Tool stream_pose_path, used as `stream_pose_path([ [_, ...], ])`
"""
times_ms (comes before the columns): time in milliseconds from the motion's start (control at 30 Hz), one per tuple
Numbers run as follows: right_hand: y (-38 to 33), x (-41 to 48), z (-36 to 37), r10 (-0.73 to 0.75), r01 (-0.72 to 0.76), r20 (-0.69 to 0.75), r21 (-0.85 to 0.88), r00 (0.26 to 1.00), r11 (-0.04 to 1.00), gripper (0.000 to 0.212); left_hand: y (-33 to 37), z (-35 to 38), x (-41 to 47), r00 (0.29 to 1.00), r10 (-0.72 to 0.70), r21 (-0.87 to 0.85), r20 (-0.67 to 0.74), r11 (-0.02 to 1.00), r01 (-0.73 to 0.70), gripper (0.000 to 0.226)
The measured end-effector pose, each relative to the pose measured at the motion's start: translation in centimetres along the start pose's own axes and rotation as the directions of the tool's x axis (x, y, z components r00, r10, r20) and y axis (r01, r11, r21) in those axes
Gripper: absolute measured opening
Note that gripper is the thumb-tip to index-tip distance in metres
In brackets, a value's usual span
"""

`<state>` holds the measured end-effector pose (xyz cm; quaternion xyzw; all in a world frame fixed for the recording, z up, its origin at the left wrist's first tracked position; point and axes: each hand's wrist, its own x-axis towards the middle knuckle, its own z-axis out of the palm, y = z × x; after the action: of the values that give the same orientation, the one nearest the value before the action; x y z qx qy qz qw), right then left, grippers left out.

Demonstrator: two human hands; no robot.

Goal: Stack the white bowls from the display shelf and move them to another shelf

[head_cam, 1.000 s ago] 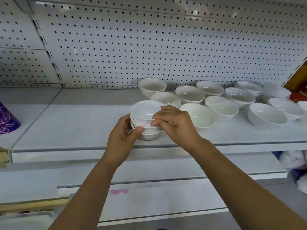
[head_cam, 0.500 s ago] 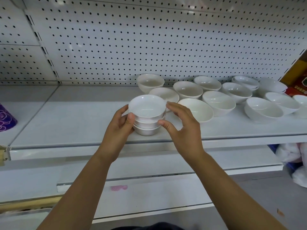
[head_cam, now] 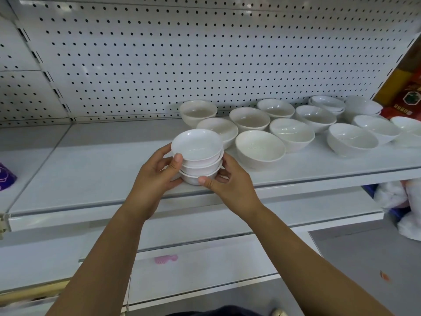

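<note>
Item: stack of three white bowls (head_cam: 197, 156), upright, at the front edge of the display shelf (head_cam: 91, 174), directly between both hands and equally near each.
Left hand (head_cam: 155, 179): curled round the stack's left side, thumb on the upper bowls.
Right hand (head_cam: 232, 188): curled round the lowest bowl's right side.
Whether the stack is resting or lifted cannot be told.

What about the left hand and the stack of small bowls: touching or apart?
Touching. Head view: the left hand wraps the stack of small bowls, thumb pressed on its side.
</note>
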<state>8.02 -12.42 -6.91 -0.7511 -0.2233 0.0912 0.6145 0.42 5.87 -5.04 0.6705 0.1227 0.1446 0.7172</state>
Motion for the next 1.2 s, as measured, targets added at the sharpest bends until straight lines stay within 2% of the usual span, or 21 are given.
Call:
stream_pose_path([
  [300, -0.2, -1.4, -1.5, -0.011, 0.014, -0.057, 0.056, 0.998, 0.998, 0.077, 0.1, 1.5, -2.0, 0.997, 0.035, 0.005, -0.075, 0.999, -0.035, 0.06],
  [467, -1.0, -3.7, -4.4, -0.054, 0.055, -0.101, 0.003, 0.993, 0.998, 0.077, 1.1, 3.6, -3.2, 0.998, 0.062, 0.021, -0.016, 0.998, -0.062, 0.049],
  [533, -1.0, -4.9, -6.2, -0.059, 0.058, -0.126, -0.013, 0.99, 0.998, 0.076, 1.3, 5.1, -3.5, 0.997, 0.07, 0.055, 0.025, 0.996, -0.071, 0.053],
  [900, 0.5, -8.3, -19.4, -0.045, 0.032, -0.278, -0.051, 0.96, 0.998, 0.076, -0.1, 18.3, -2.5, 0.965, 0.094, 0.033, 0.247, 0.994, -0.105, 0.064],
  [1200, 3.7, -4.1, -28.9, -0.016, -0.012, -0.229, -0.121, 0.973, 0.993, 0.075, -1.9, 28.2, 1.0, 0.974, 0.089, 0.018, 0.209, 0.995, -0.095, 0.054],
])
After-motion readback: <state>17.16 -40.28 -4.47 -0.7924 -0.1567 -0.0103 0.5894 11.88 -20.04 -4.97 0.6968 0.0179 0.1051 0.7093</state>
